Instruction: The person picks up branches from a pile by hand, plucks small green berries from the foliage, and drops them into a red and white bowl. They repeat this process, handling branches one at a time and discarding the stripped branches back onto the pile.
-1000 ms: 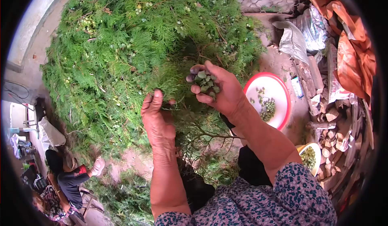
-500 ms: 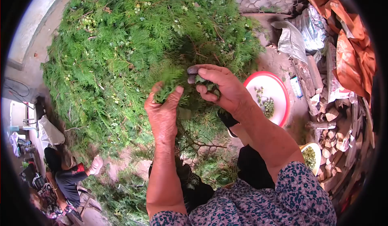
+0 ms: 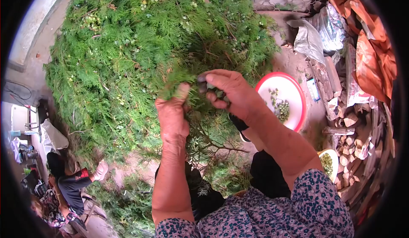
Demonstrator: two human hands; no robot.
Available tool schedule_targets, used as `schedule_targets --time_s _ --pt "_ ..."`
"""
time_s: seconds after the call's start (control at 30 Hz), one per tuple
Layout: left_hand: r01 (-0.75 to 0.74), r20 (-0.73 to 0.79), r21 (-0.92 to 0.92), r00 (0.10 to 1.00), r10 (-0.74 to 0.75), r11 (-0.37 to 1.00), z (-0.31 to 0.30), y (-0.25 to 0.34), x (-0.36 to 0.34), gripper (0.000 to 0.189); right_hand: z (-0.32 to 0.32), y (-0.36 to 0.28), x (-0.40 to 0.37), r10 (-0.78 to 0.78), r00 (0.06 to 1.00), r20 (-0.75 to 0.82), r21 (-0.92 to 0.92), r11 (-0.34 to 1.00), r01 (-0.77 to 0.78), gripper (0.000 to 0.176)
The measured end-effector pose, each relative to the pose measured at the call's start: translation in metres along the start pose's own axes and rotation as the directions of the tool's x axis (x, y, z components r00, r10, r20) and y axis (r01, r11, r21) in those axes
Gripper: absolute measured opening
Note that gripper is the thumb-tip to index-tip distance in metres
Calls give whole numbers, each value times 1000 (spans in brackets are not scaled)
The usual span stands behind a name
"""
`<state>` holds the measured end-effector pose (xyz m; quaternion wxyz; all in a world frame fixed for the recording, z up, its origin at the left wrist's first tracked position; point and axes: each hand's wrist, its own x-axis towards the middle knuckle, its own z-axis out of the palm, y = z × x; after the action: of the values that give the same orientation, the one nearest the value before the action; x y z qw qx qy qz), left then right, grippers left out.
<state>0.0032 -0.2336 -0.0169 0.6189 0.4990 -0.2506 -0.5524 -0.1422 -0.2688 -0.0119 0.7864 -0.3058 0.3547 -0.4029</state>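
Observation:
A feathery green conifer sprig (image 3: 175,81) is pinched in my left hand (image 3: 171,116), its leafy end pointing up. My right hand (image 3: 238,94) curls its fingers around several small green cones (image 3: 218,93), with thumb and forefinger close to the sprig; the fingertips look dark and stained. Both hands hover over the near part of a big heap of green conifer branches (image 3: 115,67). Below them a thin, mostly bare branch (image 3: 219,146) sticks out near my knees.
To the right stands a white basin with a red rim (image 3: 303,106), holding small green cones (image 3: 281,110). A smaller bowl (image 3: 335,165) of green bits sits nearer me. Stacked firewood (image 3: 347,152), sacks (image 3: 309,42) and an orange tarp (image 3: 372,63) line the right. Another person (image 3: 70,191) sits lower left.
My left hand has turned and risen slightly, its thumb now pointing up along the sprig. The right hand stays nearly in place, fingers still curled around the cones.

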Motion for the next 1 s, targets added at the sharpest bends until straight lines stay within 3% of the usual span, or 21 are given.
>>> schedule_targets --time_s 0.07,0.13,0.2,0.23,0.33,0.47,0.53,0.57,0.63,0.67,0.73,0.77,0.8,0.83,0.9,0.97,1.0 --pt "7 -148 -72 989 -18 997 -5 5 4 20 -18 -4 1 -40 997 -65 -41 998 38 19" --pt "38 -135 -94 990 -51 995 -18 5 12 25 -47 -10 5 -51 978 -201 -74 997 37 18" --pt "34 -128 -208 990 -62 978 -26 10 14 28 -76 -18 5 -105 921 -374 -306 952 -16 22" --pt "24 10 -257 1000 -23 966 -31 15 14 26 -92 -21 3 -159 898 -410 -408 912 -25 25" --pt "-2 65 -343 998 26 939 -47 19 18 28 -157 -25 1 -182 865 -468 -616 769 -172 27" --pt "-68 47 -351 995 90 934 -56 22 21 27 -213 -24 -15 -93 812 -576 -618 699 -359 29" --pt "-67 96 -377 989 110 924 -65 20 27 27 -217 -26 -29 -119 793 -597 -664 628 -406 29" --pt "-96 43 -391 992 122 916 -64 21 26 28 -229 -19 -37 -275 802 -531 -763 567 -311 28" --pt "-137 17 -408 987 157 902 -68 21 27 28 -247 -15 -42 -313 763 -566 -792 462 -399 25" --pt "-139 9 -406 988 156 903 -68 21 27 28 -249 -23 -38 -212 702 -680 -714 413 -566 23" --pt "-158 -85 -431 987 135 888 -65 21 27 27 -349 -7 -24 -337 831 -442 -881 -11 -472 10" --pt "-159 -29 -460 986 164 874 -69 20 29 26 -398 1 -16 -389 868 -308 -880 -231 -415 9" --pt "-163 -34 -456 986 166 875 -69 20 28 26 -401 3 -16 -416 844 -337 -895 -136 -425 10" --pt "-185 -48 -457 982 184 870 -67 20 28 25 -396 4 -18 -416 845 -336 -896 -136 -423 10" --pt "-224 -99 -446 975 201 867 -61 21 27 25 -379 1 -24 -353 925 -143 -795 -516 -320 13" --pt "-229 -117 -447 973 197 865 -59 20 27 26 -361 -5 -16 -382 905 -186 -875 -355 -330 20" --pt "-237 -136 -449 971 196 862 -57 20 28 26 -307 -15 -19 -400 903 -155 -959 -160 -236 23"
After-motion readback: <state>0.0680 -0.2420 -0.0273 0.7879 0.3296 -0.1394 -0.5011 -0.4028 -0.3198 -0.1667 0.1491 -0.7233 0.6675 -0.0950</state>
